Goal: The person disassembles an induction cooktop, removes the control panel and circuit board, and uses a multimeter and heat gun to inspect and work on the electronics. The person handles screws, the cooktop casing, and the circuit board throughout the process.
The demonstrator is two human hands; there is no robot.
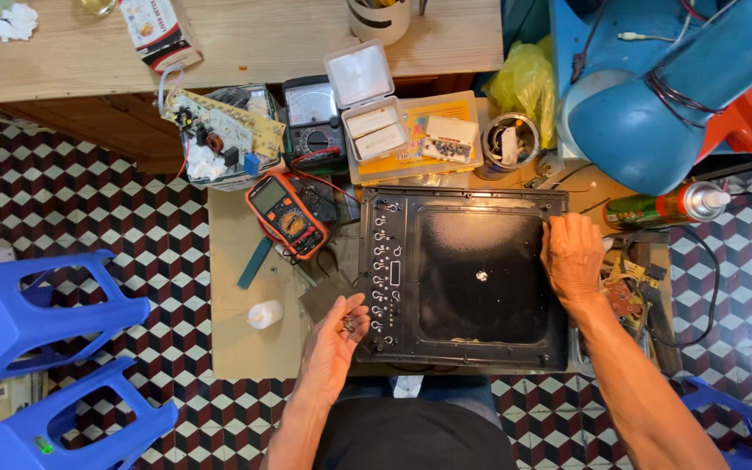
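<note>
Black panel [463,278]: it lies flat on the cardboard sheet [241,287] on the floor, in the middle of my view, with a row of small control marks along its left edge.
Right hand [573,254]: I rest it open and flat on the right edge of the panel, fingers pointing far.
Left hand [334,335]: palm up and half cupped at the near left corner of the panel, with some small dark pieces [350,324] in it, maybe screws.
Nearby: an orange meter [287,215] is just left of the panel, a spray can [665,207] far right.
Risk: I think the small pieces can roll off my open palm onto the patterned floor, where they would be hard to find; the panel can also slide if I press only one edge.
Hidden: what the small pieces are, I cannot tell; the things under the panel are covered, and the parts beside my right wrist are cluttered.
</note>
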